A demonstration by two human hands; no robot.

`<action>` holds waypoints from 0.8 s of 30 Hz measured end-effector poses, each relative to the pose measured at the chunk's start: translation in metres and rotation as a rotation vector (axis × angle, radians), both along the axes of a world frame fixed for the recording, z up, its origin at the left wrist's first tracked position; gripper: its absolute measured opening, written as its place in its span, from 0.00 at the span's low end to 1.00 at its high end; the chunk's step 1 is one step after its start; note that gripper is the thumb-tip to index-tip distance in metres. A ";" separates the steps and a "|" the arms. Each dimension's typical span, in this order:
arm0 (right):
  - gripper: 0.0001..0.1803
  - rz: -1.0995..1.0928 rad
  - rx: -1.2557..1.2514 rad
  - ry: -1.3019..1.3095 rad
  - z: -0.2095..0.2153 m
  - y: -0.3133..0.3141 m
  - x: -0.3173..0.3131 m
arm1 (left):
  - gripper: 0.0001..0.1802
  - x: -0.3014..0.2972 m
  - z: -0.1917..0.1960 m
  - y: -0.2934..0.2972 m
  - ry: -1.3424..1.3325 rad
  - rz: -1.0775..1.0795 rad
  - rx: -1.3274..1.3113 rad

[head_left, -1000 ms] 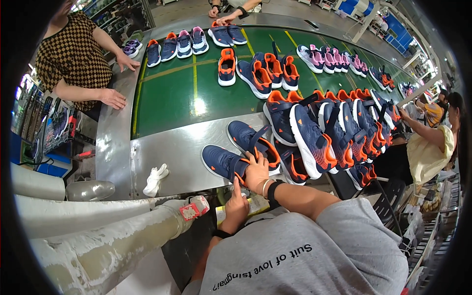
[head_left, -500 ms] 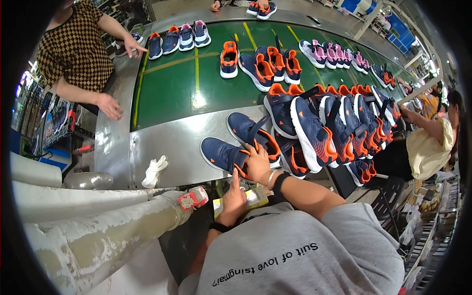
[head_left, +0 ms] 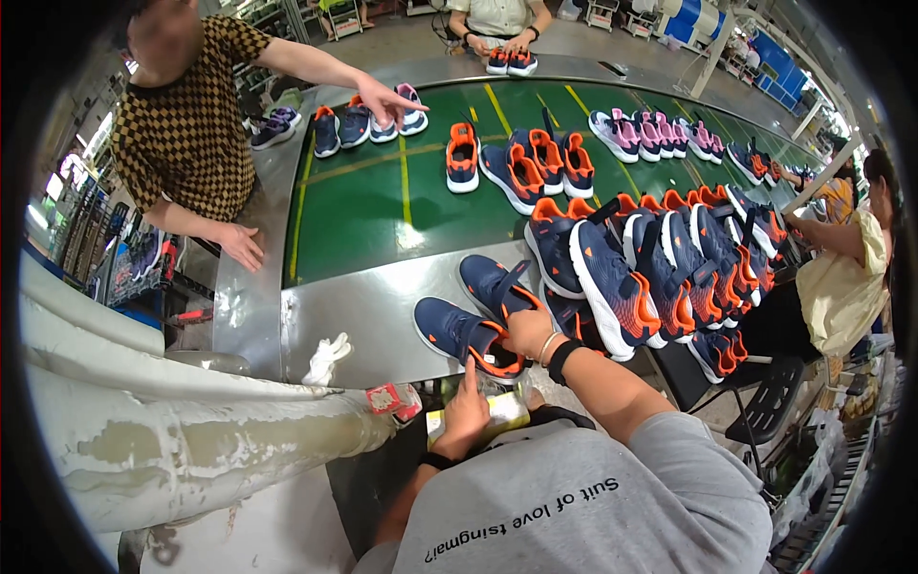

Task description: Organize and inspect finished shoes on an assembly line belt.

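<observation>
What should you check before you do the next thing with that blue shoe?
1. Right hand touches near shoe: ok.
2. Left hand grips that shoe: cannot tell.
3. Shoe rests on the metal table: ok.
4. Second blue shoe lies beside it: ok.
5. Other person's hand is away from the shoe: ok.

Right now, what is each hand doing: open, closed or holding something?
Left hand: fingertips at the heel of the navy shoe; open or closed cannot be told.
Right hand: closed on that navy shoe.
</observation>
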State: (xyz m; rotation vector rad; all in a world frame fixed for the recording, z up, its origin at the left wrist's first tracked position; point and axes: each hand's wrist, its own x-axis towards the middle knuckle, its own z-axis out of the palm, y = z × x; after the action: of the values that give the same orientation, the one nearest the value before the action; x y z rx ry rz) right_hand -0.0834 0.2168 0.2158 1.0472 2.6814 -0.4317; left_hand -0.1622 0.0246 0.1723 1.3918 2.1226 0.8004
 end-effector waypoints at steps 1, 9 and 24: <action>0.24 -0.036 -0.052 0.001 -0.003 0.003 -0.003 | 0.42 -0.001 -0.001 -0.001 0.021 -0.003 -0.026; 0.25 -0.156 -0.426 0.277 0.034 0.045 -0.074 | 0.37 -0.009 0.002 -0.009 -0.022 0.041 0.024; 0.14 0.277 -0.007 0.663 0.013 0.247 -0.191 | 0.18 -0.004 0.017 0.056 0.009 0.147 -0.033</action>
State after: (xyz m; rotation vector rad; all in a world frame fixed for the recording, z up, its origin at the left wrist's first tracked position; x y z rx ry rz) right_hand -0.2749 0.4633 0.2291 0.5727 3.3242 -0.8527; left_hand -0.1661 0.0802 0.1891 1.2356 2.2554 0.8120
